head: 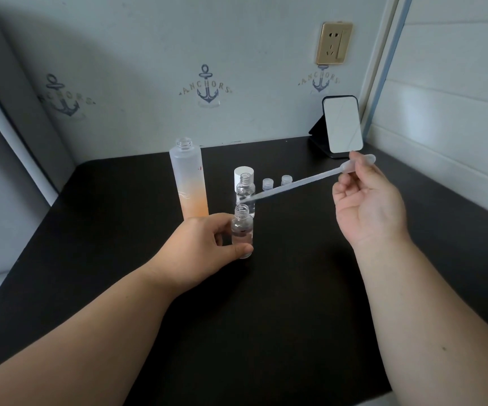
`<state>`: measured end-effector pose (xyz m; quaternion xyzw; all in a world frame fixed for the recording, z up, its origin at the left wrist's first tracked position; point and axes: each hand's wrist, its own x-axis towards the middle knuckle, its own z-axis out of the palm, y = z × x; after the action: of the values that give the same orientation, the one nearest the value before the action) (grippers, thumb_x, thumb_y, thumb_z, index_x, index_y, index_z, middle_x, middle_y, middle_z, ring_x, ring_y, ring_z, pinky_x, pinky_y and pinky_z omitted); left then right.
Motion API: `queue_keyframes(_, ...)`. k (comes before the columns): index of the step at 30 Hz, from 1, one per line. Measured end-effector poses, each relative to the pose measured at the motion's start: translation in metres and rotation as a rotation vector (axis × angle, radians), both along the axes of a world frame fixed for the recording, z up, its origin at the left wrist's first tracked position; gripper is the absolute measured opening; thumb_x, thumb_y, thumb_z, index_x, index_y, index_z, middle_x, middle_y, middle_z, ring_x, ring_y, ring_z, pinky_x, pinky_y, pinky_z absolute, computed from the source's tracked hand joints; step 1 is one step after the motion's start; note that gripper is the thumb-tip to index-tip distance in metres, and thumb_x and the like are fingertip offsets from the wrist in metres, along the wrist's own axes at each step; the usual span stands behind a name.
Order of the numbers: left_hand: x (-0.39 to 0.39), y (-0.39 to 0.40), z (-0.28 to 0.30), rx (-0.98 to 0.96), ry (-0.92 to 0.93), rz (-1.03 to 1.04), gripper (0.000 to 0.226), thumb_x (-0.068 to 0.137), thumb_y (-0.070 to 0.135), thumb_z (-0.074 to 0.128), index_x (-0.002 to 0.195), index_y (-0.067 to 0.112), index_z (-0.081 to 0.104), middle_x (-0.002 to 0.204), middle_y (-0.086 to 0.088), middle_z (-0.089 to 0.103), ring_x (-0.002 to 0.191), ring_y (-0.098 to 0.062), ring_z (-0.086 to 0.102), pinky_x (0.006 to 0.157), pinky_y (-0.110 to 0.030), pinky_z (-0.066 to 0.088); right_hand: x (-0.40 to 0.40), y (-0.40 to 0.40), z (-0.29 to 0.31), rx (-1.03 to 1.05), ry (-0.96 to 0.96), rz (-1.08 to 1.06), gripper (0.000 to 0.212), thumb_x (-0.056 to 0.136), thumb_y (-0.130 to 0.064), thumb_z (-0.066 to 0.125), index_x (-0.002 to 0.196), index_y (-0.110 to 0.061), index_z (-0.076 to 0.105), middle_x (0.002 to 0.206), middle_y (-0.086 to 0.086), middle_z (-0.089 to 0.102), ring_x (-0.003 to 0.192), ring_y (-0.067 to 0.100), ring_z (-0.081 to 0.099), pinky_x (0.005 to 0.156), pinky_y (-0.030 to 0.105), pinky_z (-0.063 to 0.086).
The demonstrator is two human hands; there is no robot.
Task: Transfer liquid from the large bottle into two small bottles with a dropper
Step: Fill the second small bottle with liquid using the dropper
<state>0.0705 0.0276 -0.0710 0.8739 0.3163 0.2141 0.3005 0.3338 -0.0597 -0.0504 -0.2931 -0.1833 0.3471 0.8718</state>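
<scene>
- Partly hidden behind the near vial [242, 230], the far vial [246, 194] shows only its neck and upper body; a white cap [244, 172] stands just behind it.
- Left hand [204, 247] curls thumb and fingers round the near vial, covering its left side; liquid level inside is hard to read.
- Right hand [368, 203] pinches the dropper [304, 182] bulb between thumb and fingertips, other fingers loosely bent; the bulb is partly covered.
- Dropper slants down left, its tip just above the near vial's open mouth; whether it touches the rim is unclear.
- Large bottle [189, 180], uncapped, stands upright just left of the vials, apart from them.
- Two small caps [277, 182] sit right of the far vial.
- Mirror [342, 126] stands at the far right corner.
- Table [266, 332] lies bare near the person; its near edge is cut off by the forearms.
</scene>
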Motion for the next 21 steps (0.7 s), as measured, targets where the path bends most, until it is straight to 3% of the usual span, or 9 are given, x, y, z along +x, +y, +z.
queue_keyframes(5,0.004,-0.001,-0.001,0.053,0.004,0.065,0.022,0.083,0.051,0.075,0.093,0.055,0.055,0.097,0.039,0.059,0.089,0.005,0.059,0.065,-0.009,0.045,-0.003,-0.001,0.000,-0.040,0.115,-0.033,0.008,0.095,-0.010,0.067,0.095,-0.008,0.075,0.076,0.002,0.069,0.061,0.012,0.060,0.062,0.021,0.049)
queue_keyframes(7,0.007,-0.002,-0.002,0.062,-0.006,0.099,0.021,0.083,0.050,0.075,0.091,0.052,0.056,0.093,0.041,0.058,0.085,0.007,0.058,0.060,-0.009,0.041,-0.005,0.000,-0.002,-0.072,0.116,-0.045,0.011,0.095,-0.010,0.067,0.088,-0.010,0.076,0.076,0.002,0.069,0.061,0.012,0.061,0.061,0.021,0.049)
queue_keyframes(11,0.012,-0.001,-0.005,0.007,-0.022,0.180,0.022,0.084,0.048,0.075,0.095,0.048,0.057,0.087,0.031,0.064,0.086,0.013,0.057,0.066,-0.011,0.038,-0.008,-0.001,-0.004,-0.164,0.083,-0.089,0.011,0.097,-0.011,0.065,0.090,-0.015,0.071,0.076,0.002,0.070,0.062,0.014,0.064,0.061,0.022,0.050)
queue_keyframes(15,0.017,-0.001,-0.006,-0.003,-0.001,0.238,0.028,0.086,0.049,0.074,0.107,0.041,0.057,0.099,0.026,0.063,0.091,0.006,0.058,0.070,-0.017,0.043,-0.009,-0.005,-0.003,-0.226,0.089,-0.098,0.011,0.097,-0.011,0.063,0.090,-0.017,0.070,0.078,0.003,0.072,0.063,0.015,0.067,0.062,0.022,0.051)
queue_keyframes(18,0.021,0.000,-0.005,0.008,0.032,0.267,0.035,0.088,0.050,0.071,0.117,0.034,0.059,0.112,0.021,0.065,0.105,-0.001,0.061,0.082,-0.025,0.050,-0.011,-0.011,-0.001,-0.268,0.083,-0.090,0.012,0.097,-0.009,0.062,0.093,-0.018,0.069,0.078,0.004,0.073,0.064,0.016,0.069,0.059,0.022,0.052)
queue_keyframes(21,0.025,-0.001,-0.002,0.046,0.081,0.287,0.040,0.090,0.053,0.067,0.122,0.031,0.059,0.110,0.020,0.064,0.103,-0.005,0.062,0.076,-0.025,0.048,-0.014,-0.020,-0.001,-0.308,0.083,-0.094,0.013,0.097,-0.007,0.061,0.102,-0.017,0.068,0.077,0.006,0.074,0.065,0.017,0.072,0.058,0.022,0.053)
